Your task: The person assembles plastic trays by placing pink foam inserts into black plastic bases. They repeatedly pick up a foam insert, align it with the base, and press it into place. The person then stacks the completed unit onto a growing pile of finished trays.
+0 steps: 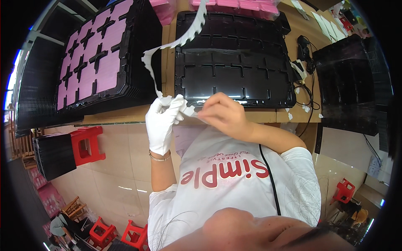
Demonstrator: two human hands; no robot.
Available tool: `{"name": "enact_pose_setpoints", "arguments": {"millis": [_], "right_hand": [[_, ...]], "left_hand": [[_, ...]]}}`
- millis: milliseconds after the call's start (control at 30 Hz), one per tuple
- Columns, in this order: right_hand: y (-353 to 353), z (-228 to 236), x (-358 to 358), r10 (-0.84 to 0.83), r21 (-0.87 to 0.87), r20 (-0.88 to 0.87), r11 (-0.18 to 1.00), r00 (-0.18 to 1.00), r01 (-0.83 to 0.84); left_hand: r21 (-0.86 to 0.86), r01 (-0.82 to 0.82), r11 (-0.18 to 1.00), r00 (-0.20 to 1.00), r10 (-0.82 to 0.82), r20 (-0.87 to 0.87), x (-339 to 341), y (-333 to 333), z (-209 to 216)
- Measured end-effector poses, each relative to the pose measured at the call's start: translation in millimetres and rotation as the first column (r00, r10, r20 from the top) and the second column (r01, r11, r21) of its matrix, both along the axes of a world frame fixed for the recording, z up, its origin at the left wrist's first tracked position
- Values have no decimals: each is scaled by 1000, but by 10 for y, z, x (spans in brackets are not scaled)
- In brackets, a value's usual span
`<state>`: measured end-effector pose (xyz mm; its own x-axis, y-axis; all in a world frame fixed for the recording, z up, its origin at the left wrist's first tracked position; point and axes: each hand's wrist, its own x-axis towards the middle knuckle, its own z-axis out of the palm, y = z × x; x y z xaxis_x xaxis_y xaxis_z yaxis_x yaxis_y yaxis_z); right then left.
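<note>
A long white strip (pixel 184 41) with a notched, toothed edge curves down from the top of the picture to my hands. My left hand (pixel 161 127), in a white glove, is closed on the strip near its lower end. Just to the right, my bare right hand (pixel 228 116) has thumb and fingers pinched at the short end of the strip that sticks out past the glove. Its fingertips are slightly blurred. Beyond both hands lies a shiny black plastic tray (pixel 234 62) with moulded compartments, on the brown table (pixel 168 62).
On the left stands a tall stack of black trays (pixel 142 54), with pink pieces (pixel 79 69) in the top one. Pink packages (pixel 238 5) sit at the back. Black cables (pixel 310 90) and white scraps (pixel 289 116) lie at right. Red stools (pixel 88 144) stand on the floor.
</note>
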<state>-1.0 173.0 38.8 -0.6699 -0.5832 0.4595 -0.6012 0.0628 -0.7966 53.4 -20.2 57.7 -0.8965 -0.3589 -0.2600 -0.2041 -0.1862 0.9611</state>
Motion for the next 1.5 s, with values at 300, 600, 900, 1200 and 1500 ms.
{"name": "enact_pose_setpoints", "arguments": {"millis": [300, 600, 900, 1200, 1500], "right_hand": [[-227, 67, -715, 8, 330, 160, 942, 987, -62], [-356, -24, -796, -79, 487, -13, 870, 997, 76], [-348, -19, -738, 4, 385, 48, 923, 999, -22], [60, 197, -591, 365, -353, 884, 931, 292, -94], [65, 118, -332, -42, -96, -114, 995, 993, 31]], "left_hand": [[-52, -211, 976, 977, 210, -24, 50, -72, -126], [-38, -179, 983, 984, 179, -5, 70, -77, -152], [-118, -200, 973, 980, 197, -35, 13, -35, -93], [0, -176, 984, 981, 175, -85, -58, 104, 72], [3, -31, 1000, 993, 32, -116, -269, 359, 111]]}}
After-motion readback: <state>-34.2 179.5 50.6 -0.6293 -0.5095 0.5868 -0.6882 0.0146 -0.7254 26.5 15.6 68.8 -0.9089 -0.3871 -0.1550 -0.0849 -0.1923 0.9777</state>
